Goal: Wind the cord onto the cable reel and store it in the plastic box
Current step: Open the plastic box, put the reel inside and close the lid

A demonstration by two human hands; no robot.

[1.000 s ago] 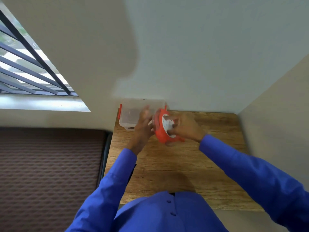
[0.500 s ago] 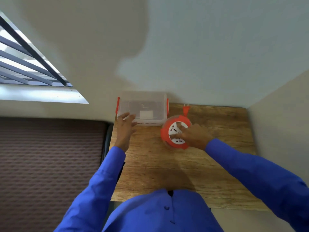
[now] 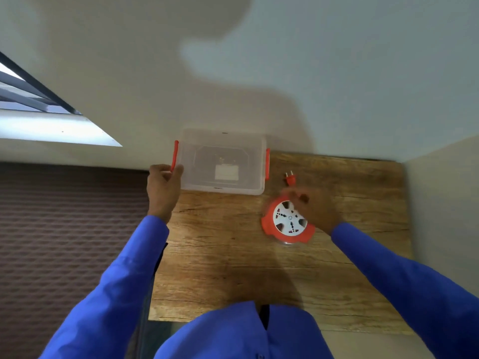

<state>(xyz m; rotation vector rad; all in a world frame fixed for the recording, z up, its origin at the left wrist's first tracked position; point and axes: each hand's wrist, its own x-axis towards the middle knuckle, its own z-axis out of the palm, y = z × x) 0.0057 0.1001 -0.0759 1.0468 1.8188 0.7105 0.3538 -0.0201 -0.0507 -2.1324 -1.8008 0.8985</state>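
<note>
The orange cable reel (image 3: pixel 287 221) with a white socket face lies flat on the wooden table (image 3: pixel 233 255). Its orange plug (image 3: pixel 290 178) sticks out on the table behind it. My right hand (image 3: pixel 315 207) hovers over the reel's far right edge, blurred, fingers loosely curled near the cord. The clear plastic box (image 3: pixel 223 161) with orange side latches stands lidded at the table's back left against the wall. My left hand (image 3: pixel 163 186) grips the box's near left corner by the left latch (image 3: pixel 175 156).
The table sits in a corner, with a wall behind and another wall (image 3: pixel 445 229) on the right. A dark textured surface (image 3: pixel 64 242) lies left of the table. A barred window (image 3: pixel 33 99) is at the upper left.
The reel was set down flat on the table right of the box. My left hand left the reel and took hold of the box's left corner. My right hand lifted toward the cord.
</note>
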